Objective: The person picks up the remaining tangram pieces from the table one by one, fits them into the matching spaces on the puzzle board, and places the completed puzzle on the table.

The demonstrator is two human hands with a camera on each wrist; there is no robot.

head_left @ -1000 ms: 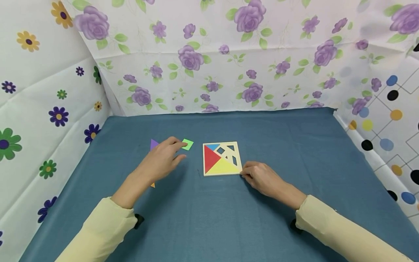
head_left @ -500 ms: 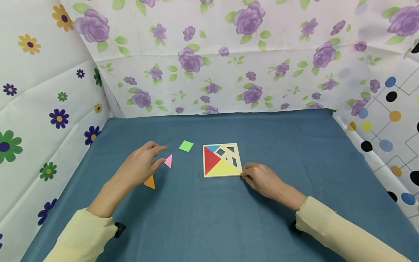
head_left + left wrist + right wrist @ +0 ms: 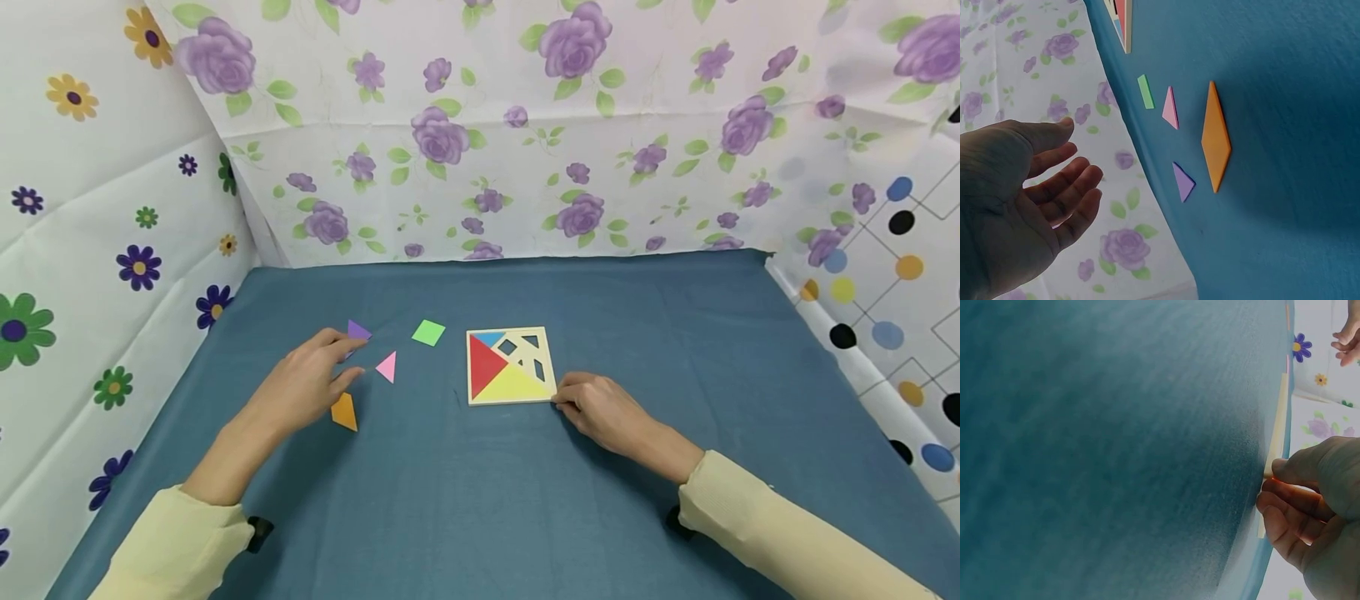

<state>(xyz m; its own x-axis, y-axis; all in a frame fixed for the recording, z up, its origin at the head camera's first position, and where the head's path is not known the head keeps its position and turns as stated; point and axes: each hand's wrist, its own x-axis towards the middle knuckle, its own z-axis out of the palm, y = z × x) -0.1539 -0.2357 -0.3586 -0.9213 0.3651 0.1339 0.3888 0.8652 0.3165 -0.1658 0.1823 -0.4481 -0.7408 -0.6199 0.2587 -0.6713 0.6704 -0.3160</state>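
Note:
My left hand (image 3: 303,379) hovers over the cloth with fingers loosely bent and nothing in them. Under its fingertips in the head view lies a purple triangle (image 3: 358,330), partly covered. A pink triangle (image 3: 387,367) is just right of the thumb, and an orange parallelogram piece (image 3: 1215,140) lies below the hand. Farther right is a green square piece (image 3: 428,332). With thumb and fingers my right hand (image 3: 603,414) pinches the near right corner of a wooden tangram board (image 3: 510,402). Red, yellow and blue pieces fill part of the board; several cut-outs in its right part show cloth.
A blue cloth (image 3: 480,500) covers the table. Flowered sheets (image 3: 495,167) hang behind it and at the left side, and a dotted sheet (image 3: 892,333) stands at the right.
My left hand has drawn back leftward from the green square, uncovering the pink triangle and most of the orange piece. It now sits by the purple triangle. My right hand keeps its place.

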